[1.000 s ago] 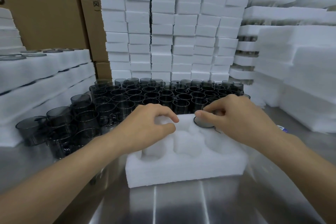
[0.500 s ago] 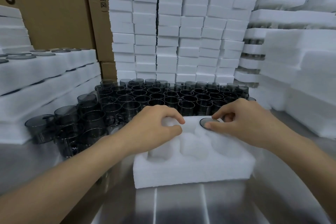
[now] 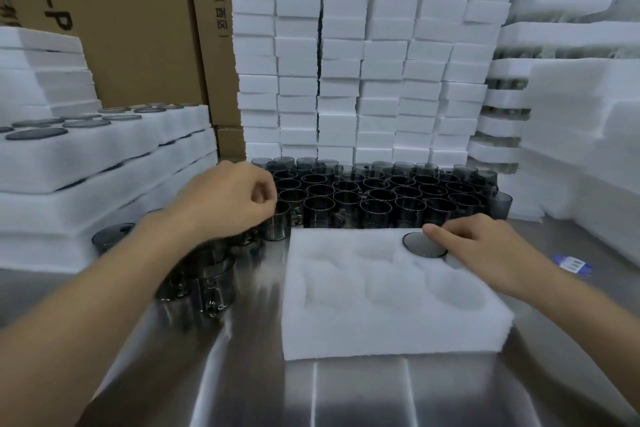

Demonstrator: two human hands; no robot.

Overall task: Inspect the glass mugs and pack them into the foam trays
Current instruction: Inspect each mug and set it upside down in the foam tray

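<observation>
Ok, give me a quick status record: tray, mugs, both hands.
tray: white foam tray on the steel table, six pockets
packed: one mug, base up, in the far right pocket; the other five pockets look empty
stock: loose mugs standing behind and left of the tray
left hand: over the loose mugs, fingers curled; blurred, so unclear if it holds one
right hand: fingertip touching the packed mug

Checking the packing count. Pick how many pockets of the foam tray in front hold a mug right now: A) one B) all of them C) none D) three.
A: a single mug, seen as a dark disc, sits in the far right pocket of the foam tray, next to the right hand; the other pockets show bare foam.
</observation>
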